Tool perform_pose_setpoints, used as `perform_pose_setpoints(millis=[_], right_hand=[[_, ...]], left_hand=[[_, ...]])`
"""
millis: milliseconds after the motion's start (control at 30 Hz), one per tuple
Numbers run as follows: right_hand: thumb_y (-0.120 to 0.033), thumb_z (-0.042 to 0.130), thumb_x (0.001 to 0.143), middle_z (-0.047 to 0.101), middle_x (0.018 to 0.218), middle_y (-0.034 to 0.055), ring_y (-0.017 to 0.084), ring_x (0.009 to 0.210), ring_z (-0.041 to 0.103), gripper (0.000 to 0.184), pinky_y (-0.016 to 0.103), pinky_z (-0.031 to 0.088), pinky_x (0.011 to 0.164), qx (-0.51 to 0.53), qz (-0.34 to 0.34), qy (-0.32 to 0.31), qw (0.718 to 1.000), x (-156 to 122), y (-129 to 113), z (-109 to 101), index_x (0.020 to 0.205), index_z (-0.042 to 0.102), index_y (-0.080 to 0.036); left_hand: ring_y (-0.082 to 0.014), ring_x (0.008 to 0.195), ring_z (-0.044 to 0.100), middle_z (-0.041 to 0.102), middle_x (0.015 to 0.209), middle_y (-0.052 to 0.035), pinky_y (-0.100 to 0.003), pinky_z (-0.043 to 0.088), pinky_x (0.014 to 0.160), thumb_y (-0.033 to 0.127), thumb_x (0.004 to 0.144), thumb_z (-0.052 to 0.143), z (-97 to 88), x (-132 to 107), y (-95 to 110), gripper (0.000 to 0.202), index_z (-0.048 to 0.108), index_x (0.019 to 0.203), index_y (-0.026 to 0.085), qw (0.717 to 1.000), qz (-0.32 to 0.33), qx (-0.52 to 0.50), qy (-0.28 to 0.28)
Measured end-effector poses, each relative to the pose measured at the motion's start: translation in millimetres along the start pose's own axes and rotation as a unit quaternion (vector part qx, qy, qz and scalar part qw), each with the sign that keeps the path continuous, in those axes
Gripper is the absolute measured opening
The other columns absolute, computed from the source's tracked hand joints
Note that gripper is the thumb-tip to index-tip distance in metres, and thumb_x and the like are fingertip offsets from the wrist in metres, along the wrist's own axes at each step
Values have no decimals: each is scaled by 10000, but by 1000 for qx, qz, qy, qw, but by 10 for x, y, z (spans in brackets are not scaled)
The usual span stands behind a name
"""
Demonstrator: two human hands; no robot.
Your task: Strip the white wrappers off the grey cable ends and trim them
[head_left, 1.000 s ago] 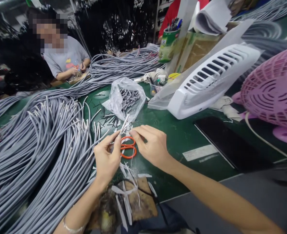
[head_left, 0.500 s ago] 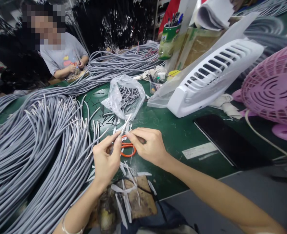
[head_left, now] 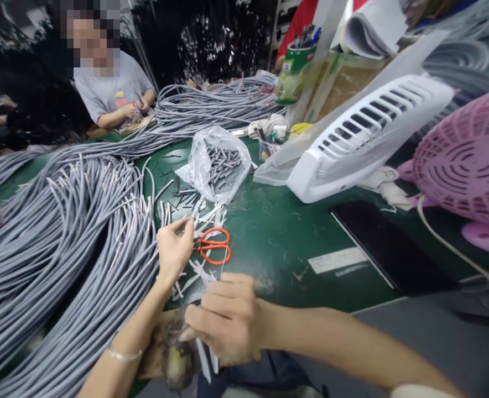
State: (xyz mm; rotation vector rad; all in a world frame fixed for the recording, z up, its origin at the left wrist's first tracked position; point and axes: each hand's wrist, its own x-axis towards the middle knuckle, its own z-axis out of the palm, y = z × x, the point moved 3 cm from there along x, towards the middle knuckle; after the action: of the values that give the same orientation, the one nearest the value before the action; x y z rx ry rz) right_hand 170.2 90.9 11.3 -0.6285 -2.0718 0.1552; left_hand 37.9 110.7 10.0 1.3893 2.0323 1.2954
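My left hand is closed in a pinch, with a cable end poking up past the fingertips. Just right of it, orange-handled scissors lie on the green table, their blades partly behind the hand. My right hand is curled with its knuckles up, low in front of my body, over white strips and a worn wooden board. Whatever its fingers close on is hidden. Beside those fingers sits a dark, grimy rounded object whose kind I cannot tell. White scraps lie around the scissors.
Bundled grey cables cover the left side. Behind the scissors stands a clear bag of short dark tubes. A white slatted appliance, a pink fan and a black phone are at right. A co-worker sits across.
My right hand has left the cable end and come down toward me, over the wooden board. My left hand stays pinched, slightly further left. The scissors are now more exposed.
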Motion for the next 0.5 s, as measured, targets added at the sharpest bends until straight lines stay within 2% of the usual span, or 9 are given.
perform_pose_setpoints(millis=[67,133,200,300,500], right_hand=[[-240,297,923,493,454,-17,99,437,419,448,237,314,495,3,10,42,999,18,51,-45,582,585,-204],[-209,446,878,536,494,-13,90,465,446,321,229,310,510,-35,105,88,990,62,207,-103,597,597,-174],[-216,499,856,529,492,-19,84,461,441,282,225,295,503,-38,149,76,985,110,321,-118,598,602,-164],[-240,490,866,511,480,-26,77,445,422,300,217,289,502,-9,153,57,986,137,355,-100,599,600,-160],[-236,486,871,488,479,-26,70,439,385,320,214,279,506,14,154,65,986,108,287,-55,571,563,-154]], left_hand=[[-152,526,608,702,648,-58,-212,442,436,351,701,595,-35,6,6,293,727,770,98,999,0,-38,1],[-141,521,609,703,675,-61,-200,438,423,362,709,593,-76,-44,51,317,718,818,92,996,1,-84,-6],[-138,525,616,702,682,-61,-193,440,414,349,711,600,-108,-113,107,301,712,822,92,994,6,-106,-12],[-140,548,630,699,683,-52,-185,449,414,311,714,607,-131,-189,176,243,708,800,107,994,46,-99,-9],[-116,541,618,682,639,-27,-178,480,472,248,737,595,-103,-236,229,163,705,764,131,989,136,-57,-9]])
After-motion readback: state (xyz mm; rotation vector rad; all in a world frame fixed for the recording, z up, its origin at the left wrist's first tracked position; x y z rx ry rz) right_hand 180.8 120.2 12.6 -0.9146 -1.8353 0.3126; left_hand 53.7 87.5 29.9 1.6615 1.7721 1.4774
